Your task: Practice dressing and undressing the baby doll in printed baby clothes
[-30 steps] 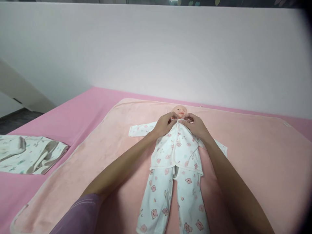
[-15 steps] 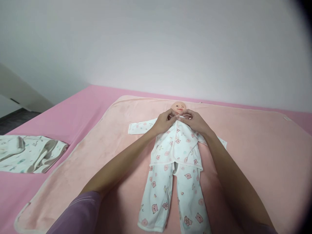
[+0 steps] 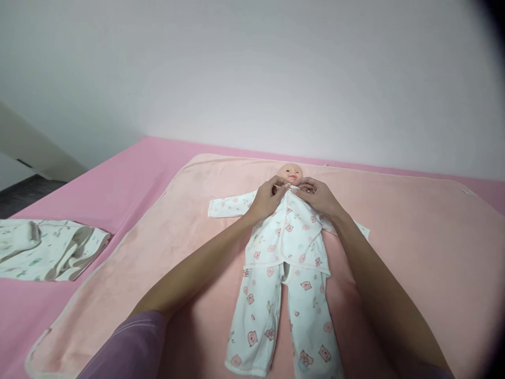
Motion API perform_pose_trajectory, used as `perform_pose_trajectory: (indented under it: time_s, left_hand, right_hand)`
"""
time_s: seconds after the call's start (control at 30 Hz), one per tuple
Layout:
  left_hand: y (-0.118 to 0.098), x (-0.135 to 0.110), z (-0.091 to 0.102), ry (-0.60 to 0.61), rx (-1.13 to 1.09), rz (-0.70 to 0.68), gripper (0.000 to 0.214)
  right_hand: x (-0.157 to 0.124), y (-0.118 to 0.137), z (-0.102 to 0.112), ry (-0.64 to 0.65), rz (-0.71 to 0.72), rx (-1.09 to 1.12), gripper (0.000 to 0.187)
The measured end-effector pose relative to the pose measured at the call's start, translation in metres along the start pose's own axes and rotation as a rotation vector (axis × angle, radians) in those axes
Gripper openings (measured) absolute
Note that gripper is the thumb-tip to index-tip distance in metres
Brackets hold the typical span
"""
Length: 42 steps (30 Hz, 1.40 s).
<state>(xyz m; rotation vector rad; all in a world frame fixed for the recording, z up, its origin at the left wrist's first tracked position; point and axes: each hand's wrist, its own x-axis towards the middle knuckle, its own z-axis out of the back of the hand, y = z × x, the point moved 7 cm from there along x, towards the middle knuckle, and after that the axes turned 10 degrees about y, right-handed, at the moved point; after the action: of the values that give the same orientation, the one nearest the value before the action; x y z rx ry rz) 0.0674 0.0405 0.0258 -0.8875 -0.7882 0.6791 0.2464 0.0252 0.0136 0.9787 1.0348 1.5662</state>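
Observation:
A baby doll (image 3: pixel 290 171) lies on its back, its head toward the wall. It wears a white baby jacket (image 3: pixel 284 237) with a pink animal print and matching trousers (image 3: pixel 254 321). My left hand (image 3: pixel 270 197) is closed at the jacket's neckline, thumb and fingers pinching its edge just below the doll's chin. Opposite it, my right hand (image 3: pixel 316 196) pinches the other side of the same neckline. The fingertips of both hands nearly meet there, and they hide the collar and any fastener. The jacket's sleeves stretch out to both sides.
Under the doll spreads a peach blanket (image 3: pixel 189 210) with a pale edge, on a pink-covered bed (image 3: pixel 130 168). Folded white printed cloth (image 3: pixel 55 250) with brownish trim lies at the left edge. A pale wall (image 3: pixel 276 73) rises behind the bed.
Both hands stay at the neckline with only slight finger movement; the right fingertips have shifted a little. The whole view has moved very slightly.

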Motion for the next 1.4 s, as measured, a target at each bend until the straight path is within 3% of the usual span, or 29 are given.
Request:
perform_pose_trajectory:
  time_s: [0.3, 0.67, 0.93, 1.03, 1.17, 1.27, 1.33, 1.4]
  left_hand:
    - [0.004, 0.000, -0.001, -0.032, -0.023, -0.021, 0.034]
    - [0.016, -0.001, 0.000, -0.059, -0.070, 0.034, 0.031]
    - [0.023, 0.010, 0.008, 0.134, -0.148, 0.031, 0.029]
    - [0.035, 0.015, 0.007, 0.075, -0.143, 0.125, 0.031]
    - [0.037, 0.015, 0.005, -0.045, -0.089, 0.179, 0.032]
    - [0.024, 0.004, 0.024, -0.038, 0.033, 0.087, 0.037]
    - [0.016, -0.015, 0.054, -0.007, 0.215, -0.001, 0.039]
    - [0.019, -0.040, 0.095, 0.004, 0.455, -0.002, 0.036]
  right_hand:
    - [0.002, -0.007, -0.004, -0.051, 0.003, 0.054, 0.046]
    - [-0.004, 0.007, -0.007, -0.084, 0.025, -0.025, 0.038]
    - [0.000, -0.002, 0.001, -0.065, -0.010, -0.112, 0.044]
    - [0.001, -0.003, -0.001, -0.097, -0.037, -0.140, 0.047]
    - [-0.006, 0.006, -0.007, -0.245, -0.034, -0.227, 0.049]
    - [-0.026, 0.011, 0.008, -0.327, -0.003, -0.358, 0.054]
    - [-0.051, 0.006, 0.033, -0.338, 0.003, -0.468, 0.054]
    - [-0.084, -0.010, 0.070, -0.346, -0.043, -0.586, 0.049]
